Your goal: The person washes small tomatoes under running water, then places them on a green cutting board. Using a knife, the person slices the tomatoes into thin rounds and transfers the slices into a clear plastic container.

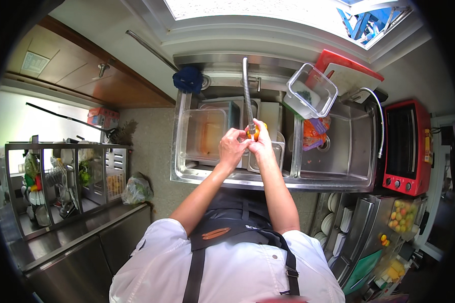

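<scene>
Both my hands meet over the left basin of a steel sink (227, 177), just below the tip of a coiled metal faucet hose (246, 86). My right hand (261, 145) is closed round a small orange-yellow round thing (257, 135), whose kind I cannot make out. The bent fingers of my left hand (231, 148) press against its near left side. Fingers and the hose end partly hide it. Under and beside my hands, a large clear tub (193, 134) with an orange tint at its bottom and several steel pans (272, 113) sit in the basin.
A clear plastic box (326, 101) stands over the sink's divider, beside orange-and-purple packaging (314, 134) in the right basin (346, 161). Cutting boards (356, 76) lean behind. A red oven (407, 151) stands right; a steel rack (60, 146) with utensils is left.
</scene>
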The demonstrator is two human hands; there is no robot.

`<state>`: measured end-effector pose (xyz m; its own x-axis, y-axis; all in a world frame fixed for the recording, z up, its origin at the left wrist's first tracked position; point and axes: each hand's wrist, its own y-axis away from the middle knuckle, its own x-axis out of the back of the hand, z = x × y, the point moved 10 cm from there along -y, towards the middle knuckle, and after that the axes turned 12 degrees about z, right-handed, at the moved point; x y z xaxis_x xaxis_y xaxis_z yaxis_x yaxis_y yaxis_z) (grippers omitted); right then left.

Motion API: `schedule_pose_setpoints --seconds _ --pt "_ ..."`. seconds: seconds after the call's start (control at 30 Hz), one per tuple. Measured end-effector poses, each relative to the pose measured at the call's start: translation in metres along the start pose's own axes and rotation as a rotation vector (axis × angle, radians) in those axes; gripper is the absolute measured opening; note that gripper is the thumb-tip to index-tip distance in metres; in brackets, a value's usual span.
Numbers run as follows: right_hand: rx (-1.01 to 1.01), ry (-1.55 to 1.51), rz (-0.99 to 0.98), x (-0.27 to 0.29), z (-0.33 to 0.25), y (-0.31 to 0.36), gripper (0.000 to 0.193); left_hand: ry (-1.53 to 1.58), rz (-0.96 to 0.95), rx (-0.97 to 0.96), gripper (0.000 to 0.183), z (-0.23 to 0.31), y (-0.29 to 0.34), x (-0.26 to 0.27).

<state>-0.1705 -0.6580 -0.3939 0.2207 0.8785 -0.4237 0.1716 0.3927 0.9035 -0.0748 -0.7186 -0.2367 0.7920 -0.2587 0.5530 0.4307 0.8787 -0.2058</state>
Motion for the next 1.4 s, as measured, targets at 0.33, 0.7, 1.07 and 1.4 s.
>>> schedule_pose_setpoints --seconds 0.33,0.7,1.07,1.4 --pt "-0.077 -0.049 -0.093 -0.006 0.010 -0.007 0.021 0.280 -0.069 -0.001 0.022 -0.009 -0.007 -0.007" --pt "0.277 0.432 -0.106 -0.014 0.004 0.038 0.032 0.079 0.235 0.406 0.024 -0.110 -0.027 0.097" --pt "1.166 1.652 0.230 -0.032 -0.044 0.101 0.061 0.834 -0.277 0.840 0.046 -0.080 0.022 -0.106" --pt "0.826 1.512 -0.231 -0.019 -0.056 0.115 0.047 1.142 -0.437 0.848 0.059 -0.078 0.047 -0.134"
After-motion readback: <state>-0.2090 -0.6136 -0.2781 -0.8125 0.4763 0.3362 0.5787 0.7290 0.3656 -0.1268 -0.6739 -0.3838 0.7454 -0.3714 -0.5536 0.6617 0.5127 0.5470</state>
